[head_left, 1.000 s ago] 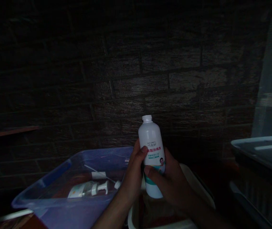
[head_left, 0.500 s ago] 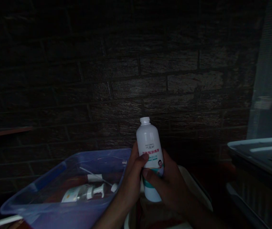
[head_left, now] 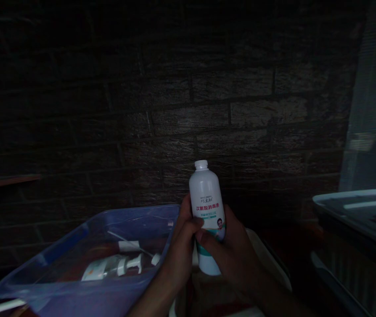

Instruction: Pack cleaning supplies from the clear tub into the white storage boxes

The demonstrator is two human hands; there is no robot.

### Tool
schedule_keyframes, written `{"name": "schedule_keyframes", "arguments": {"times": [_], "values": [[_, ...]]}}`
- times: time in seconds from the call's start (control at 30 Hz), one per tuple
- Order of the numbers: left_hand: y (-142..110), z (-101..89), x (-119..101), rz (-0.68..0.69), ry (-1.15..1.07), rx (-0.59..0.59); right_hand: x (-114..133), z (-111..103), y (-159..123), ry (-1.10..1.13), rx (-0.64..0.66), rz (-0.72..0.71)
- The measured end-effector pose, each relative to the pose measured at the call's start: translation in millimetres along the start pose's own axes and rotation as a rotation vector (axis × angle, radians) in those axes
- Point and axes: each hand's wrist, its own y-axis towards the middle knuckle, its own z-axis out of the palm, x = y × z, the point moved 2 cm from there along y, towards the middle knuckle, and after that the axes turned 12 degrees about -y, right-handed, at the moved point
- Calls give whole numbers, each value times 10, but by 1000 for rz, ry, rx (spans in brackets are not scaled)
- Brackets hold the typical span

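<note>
A white disinfectant bottle (head_left: 206,187) with red and green printing stands nearly upright between my hands, tilted slightly. Its neck shows a white top; whether that is a cap or the bare rim I cannot tell. My left hand (head_left: 186,235) wraps its left side, thumb across the label. From the right, my right hand (head_left: 229,246) grips the lower part, its thumb beside the left one. Fingers behind the bottle are hidden. To the left, a clear pump bottle (head_left: 112,267) lies on its side in a bluish plastic bin (head_left: 71,288), near a thin tube with a white cap (head_left: 156,259).
A dark brick wall (head_left: 175,110) rises right behind the bottle. Below my hands sits a pale-rimmed container (head_left: 270,259). On the right is a lidded plastic box (head_left: 356,202); a thin brown shelf edge (head_left: 8,181) juts in at left. The light is dim.
The bottle stays in both hands, with its label turned slightly and seen more sharply. My view has shifted a little, moving the bin slightly left in the picture.
</note>
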Motion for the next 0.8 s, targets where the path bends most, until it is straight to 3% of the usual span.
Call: {"name": "schedule_keyframes", "arguments": {"times": [0.33,0.8], "values": [[1,-23,74,-3,120,-9,1,-22,14,-25,10,23],[0,5,28,2,53,-9,-3,-49,-69,-20,35,-28]]}}
